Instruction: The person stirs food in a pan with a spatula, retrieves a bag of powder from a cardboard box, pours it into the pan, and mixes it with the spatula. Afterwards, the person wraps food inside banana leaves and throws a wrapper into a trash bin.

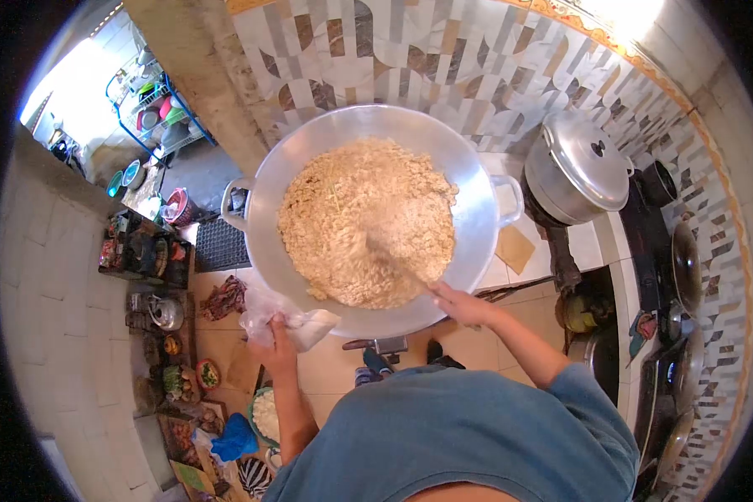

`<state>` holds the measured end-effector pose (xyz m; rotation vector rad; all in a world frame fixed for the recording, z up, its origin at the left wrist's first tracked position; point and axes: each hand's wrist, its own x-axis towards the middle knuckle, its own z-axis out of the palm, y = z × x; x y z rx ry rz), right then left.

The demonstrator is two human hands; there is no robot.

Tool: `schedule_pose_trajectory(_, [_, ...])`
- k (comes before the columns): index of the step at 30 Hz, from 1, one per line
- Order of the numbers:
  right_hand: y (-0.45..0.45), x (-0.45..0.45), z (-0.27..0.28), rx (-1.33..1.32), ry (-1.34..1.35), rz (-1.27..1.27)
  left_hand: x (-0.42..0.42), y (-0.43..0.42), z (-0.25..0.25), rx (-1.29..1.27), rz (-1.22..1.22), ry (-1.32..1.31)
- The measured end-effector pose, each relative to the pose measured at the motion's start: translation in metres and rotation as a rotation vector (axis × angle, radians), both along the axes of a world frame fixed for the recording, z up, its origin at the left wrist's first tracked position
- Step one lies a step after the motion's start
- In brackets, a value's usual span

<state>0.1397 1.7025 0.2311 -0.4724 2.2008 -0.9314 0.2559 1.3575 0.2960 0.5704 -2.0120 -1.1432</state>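
Silver metal for the wok (478,201), wide & round, w/ a loop handle at its L edge & another at its R edge. Beige food (335,222) piled across its middle, w/ bare metal showing all round up to the rim; a few thin green bits near the food's upper L. Gripping the stirrer (406,272) w/ R hand (464,305), fingers closed round the shaft at the wok's lower R edge; lower end in the food approx. mid-wok, blurred, so exact shape hard to tell. Gripping a bag (314,325) w/ L hand (281,339), fingers closed on thin clear plastic, at the wok's lower L edge; white stuff inside. Touching the rim or just above it: can't tell. Near the wok's R handle, brown card (514,249); farther R, by the tiled wall (427,50), a lidded alum. pot (573,171). By the L handle, a black mat (220,245), w/ crumpled cloth (224,298) near. Next to L forearm, a green bowl (255,410) of white food; near that, a blue bundle (234,437).
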Motion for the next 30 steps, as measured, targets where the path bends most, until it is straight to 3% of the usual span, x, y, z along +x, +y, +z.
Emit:
schedule_pose_trajectory(2, [0.024,0.012,-0.004,-0.013,0.068,0.118,-0.002,-0.010,-0.008,-0.282,-0.047,0.010])
schedule_pose_trajectory(4, [0.047,0.021,0.031,0.009,0.060,0.167,-0.003,-0.012,-0.009,-0.235,-0.050,0.007])
schedule_pose_trajectory(6, [0.055,0.013,0.117,0.036,0.092,0.152,-0.006,-0.004,0.011,0.033,-0.013,-0.032])
schedule_pose_trajectory(8, [0.062,-0.002,0.171,0.255,0.077,0.170,-0.004,-0.005,0.022,0.088,0.015,-0.128])
schedule_pose_trajectory(11, [0.052,-0.010,0.167,0.507,0.111,0.221,0.000,-0.017,0.016,0.132,0.018,-0.107])
schedule_pose_trajectory(14, [-0.010,-0.013,0.098,0.640,0.091,0.234,0.011,-0.030,-0.006,0.169,0.059,0.016])
schedule_pose_trajectory(16, [-0.046,-0.010,0.055,0.336,0.166,0.135,0.017,-0.042,-0.016,0.137,0.095,0.044])
schedule_pose_trajectory(20, [-0.119,-0.046,-0.021,0.095,0.319,-0.055,0.042,-0.055,-0.025,0.154,0.161,-0.084])
schedule_pose_trajectory(22, [-0.148,-0.076,-0.069,-0.010,0.192,-0.239,0.045,-0.056,-0.007,0.038,0.155,-0.152])
schedule_pose_trajectory(24, [-0.173,-0.101,-0.103,-0.224,0.023,-0.411,0.046,-0.056,0.005,0.079,0.149,-0.094])
schedule_pose_trajectory(30, [-0.152,-0.109,-0.071,-0.912,-0.779,-0.825,0.043,-0.045,0.025,-0.006,0.184,0.104])
